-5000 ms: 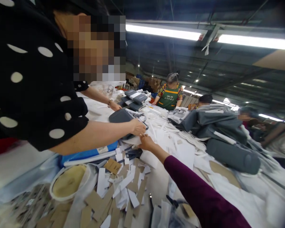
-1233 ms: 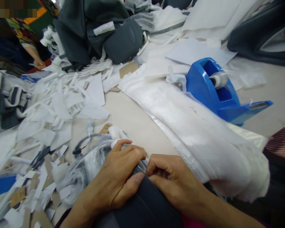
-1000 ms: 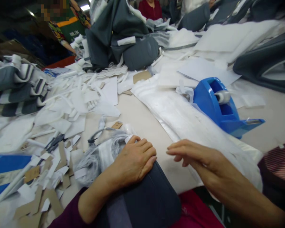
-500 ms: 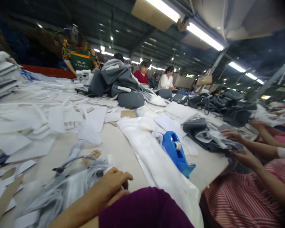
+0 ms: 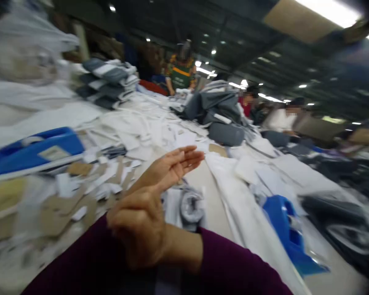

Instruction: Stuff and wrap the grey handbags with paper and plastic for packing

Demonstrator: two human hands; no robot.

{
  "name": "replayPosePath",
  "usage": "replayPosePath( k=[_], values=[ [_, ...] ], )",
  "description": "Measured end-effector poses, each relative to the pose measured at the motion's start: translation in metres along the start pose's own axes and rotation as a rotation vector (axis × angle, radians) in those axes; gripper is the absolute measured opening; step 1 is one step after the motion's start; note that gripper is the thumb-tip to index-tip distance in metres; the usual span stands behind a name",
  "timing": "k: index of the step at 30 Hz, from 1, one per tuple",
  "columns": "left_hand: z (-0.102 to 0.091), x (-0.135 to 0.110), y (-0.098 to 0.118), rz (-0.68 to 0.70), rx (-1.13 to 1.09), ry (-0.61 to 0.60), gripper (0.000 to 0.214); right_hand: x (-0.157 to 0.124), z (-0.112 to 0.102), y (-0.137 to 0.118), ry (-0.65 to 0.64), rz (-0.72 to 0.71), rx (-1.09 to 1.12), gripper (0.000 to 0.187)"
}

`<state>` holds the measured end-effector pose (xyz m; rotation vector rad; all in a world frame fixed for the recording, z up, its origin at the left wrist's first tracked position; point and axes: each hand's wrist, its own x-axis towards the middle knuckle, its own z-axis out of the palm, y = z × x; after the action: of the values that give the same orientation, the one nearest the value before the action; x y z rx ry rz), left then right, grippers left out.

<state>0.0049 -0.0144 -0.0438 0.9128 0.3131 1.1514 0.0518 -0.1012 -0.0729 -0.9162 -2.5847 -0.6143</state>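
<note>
My left hand (image 5: 180, 164) is raised over the table, palm partly turned up, fingers stretched out with nothing in them. Across my left forearm lies my right hand (image 5: 138, 229), its fingers curled at the edge of my purple left sleeve (image 5: 89, 246); blur and the hand itself hide part of that grip. Just beyond the right wrist sits a bundle of grey-and-white coiled material (image 5: 192, 207), partly covered by my arms. A long white sheet of cloth or film (image 5: 233, 196) stretches along its right side.
A blue tape dispenser (image 5: 290, 237) stands on the right, and another blue object (image 5: 37, 149) on the left. Paper and cardboard scraps (image 5: 104, 176) litter the left. Dark grey fabric pieces (image 5: 215, 106) are heaped farther back. Co-workers stand or sit behind, including one in a green apron (image 5: 181, 78).
The view has swung left, so the table contents shift right. My left hand has lifted off the coiled bundle and opened. My right hand has come into view at my left sleeve.
</note>
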Motion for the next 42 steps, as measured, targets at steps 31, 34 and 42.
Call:
replayPosePath(
  k=[31,34,42],
  values=[
    [-0.045,-0.254,-0.041,-0.152,0.264,0.786,0.035,0.029,0.025,-0.015,-0.380,-0.341,0.867,0.020],
    [-0.045,-0.247,-0.043,-0.182,0.165,0.742,0.036,0.030,0.024,-0.014,-0.358,-0.345,0.857,0.020],
    [-0.038,-0.237,-0.044,-0.225,-0.162,0.639,0.051,0.029,0.015,-0.010,-0.322,-0.274,0.874,0.021]
  ],
)
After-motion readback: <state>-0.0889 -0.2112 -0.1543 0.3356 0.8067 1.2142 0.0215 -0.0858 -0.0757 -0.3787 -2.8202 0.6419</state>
